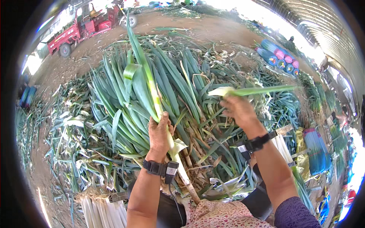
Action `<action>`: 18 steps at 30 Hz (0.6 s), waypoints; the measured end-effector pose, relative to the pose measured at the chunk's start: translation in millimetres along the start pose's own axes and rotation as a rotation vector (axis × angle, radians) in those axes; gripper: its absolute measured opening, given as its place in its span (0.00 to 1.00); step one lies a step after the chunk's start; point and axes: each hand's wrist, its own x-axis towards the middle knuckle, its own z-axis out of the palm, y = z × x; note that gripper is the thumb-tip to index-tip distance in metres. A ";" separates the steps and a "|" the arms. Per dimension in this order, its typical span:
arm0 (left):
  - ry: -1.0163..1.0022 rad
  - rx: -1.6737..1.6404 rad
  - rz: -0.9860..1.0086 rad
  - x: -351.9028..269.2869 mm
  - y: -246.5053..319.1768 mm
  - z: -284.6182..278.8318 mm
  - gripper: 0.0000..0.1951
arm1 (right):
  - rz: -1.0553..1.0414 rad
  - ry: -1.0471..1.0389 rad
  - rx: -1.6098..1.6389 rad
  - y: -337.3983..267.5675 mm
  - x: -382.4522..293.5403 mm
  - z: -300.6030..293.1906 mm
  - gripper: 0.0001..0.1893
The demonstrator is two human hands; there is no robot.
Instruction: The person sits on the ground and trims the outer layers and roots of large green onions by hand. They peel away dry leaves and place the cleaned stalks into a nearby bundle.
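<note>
My left hand is wrapped around the pale stalk of a leek-like green onion. Its green leaves point away from me, and its root end slants down to my lap. A loosened strip of sheath sticks out below that hand. To the right, my right hand is blurred, with fingers apart. A stripped leaf with a white base lies across its upper edge; blur hides whether they touch. Before me is a heap of untrimmed green onions, leaves pointing away, with dry, brownish stalks nearer me.
Peeled white stalks lie at lower left, and more white stalks at right. Leaf scraps litter the ground. Wrapped blue bundles lie at upper right, another bundle at right. A red cargo tricycle stands at far left.
</note>
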 end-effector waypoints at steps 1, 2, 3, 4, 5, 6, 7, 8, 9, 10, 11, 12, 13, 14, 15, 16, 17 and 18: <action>0.007 0.015 0.009 0.3 -0.3 2.7 0.14 | 0.042 -0.014 -0.180 14.3 -1.8 -6.9 0.15; 0.010 -0.003 0.006 1.4 -1.5 2.7 0.14 | 0.098 -0.162 -0.354 31.9 -7.1 -6.5 0.19; 0.015 -0.019 0.006 3.4 -3.3 2.9 0.14 | 0.153 -0.311 -0.526 49.1 -16.6 -2.8 0.24; 0.020 -0.030 -0.002 3.7 -6.1 2.8 0.14 | 0.277 -0.385 -0.432 67.3 -31.5 6.7 0.27; 0.031 -0.006 0.004 4.3 -7.0 4.8 0.14 | 0.399 -0.456 -0.327 86.9 -47.5 22.3 0.31; 0.032 -0.022 -0.005 3.6 -7.4 6.4 0.14 | 0.404 -0.437 -0.314 97.0 -65.5 43.0 0.32; 0.036 -0.034 -0.016 1.9 -8.3 7.6 0.14 | 0.463 -0.439 -0.224 111.9 -70.7 55.1 0.29; 0.043 -0.050 -0.028 0.4 -9.1 6.9 0.15 | 0.464 -0.448 -0.138 120.6 -74.5 63.5 0.28; 0.034 -0.056 -0.019 -0.7 -10.0 7.0 0.14 | 0.458 -0.454 -0.056 124.8 -76.4 69.6 0.26; 0.014 -0.059 -0.040 -2.4 -8.9 8.3 0.14 | 0.451 -0.459 0.026 130.3 -78.4 75.1 0.25; -0.009 -0.068 -0.062 -4.0 -8.4 11.7 0.14 | 0.303 -0.450 0.187 137.3 -78.3 79.6 0.20; -0.033 -0.077 -0.085 -5.5 -8.9 14.4 0.14 | 0.303 -0.418 0.172 139.6 -75.0 75.9 0.19; -0.126 -0.067 -0.181 -8.1 -11.5 15.2 0.14 | 0.302 -0.385 0.158 141.3 -71.5 71.2 0.18; -0.130 -0.037 -0.273 -18.5 -9.0 21.0 0.16 | 0.306 -0.357 0.142 142.1 -69.8 69.8 0.18; -0.141 -0.040 -0.252 -19.5 -14.4 18.7 0.18 | 0.122 -0.306 -0.075 149.9 -68.3 68.6 0.16; -0.152 -0.043 -0.230 -19.0 -18.8 17.0 0.20 | -0.038 -0.328 -0.376 153.5 -69.2 63.9 0.15; -0.154 -0.038 -0.225 -20.4 -18.2 13.7 0.21 | -0.195 -0.350 -0.674 156.9 -72.8 57.6 0.15; -0.159 -0.032 -0.215 -20.0 -15.6 11.8 0.22 | -0.361 -0.365 -0.968 160.0 -75.9 51.2 0.14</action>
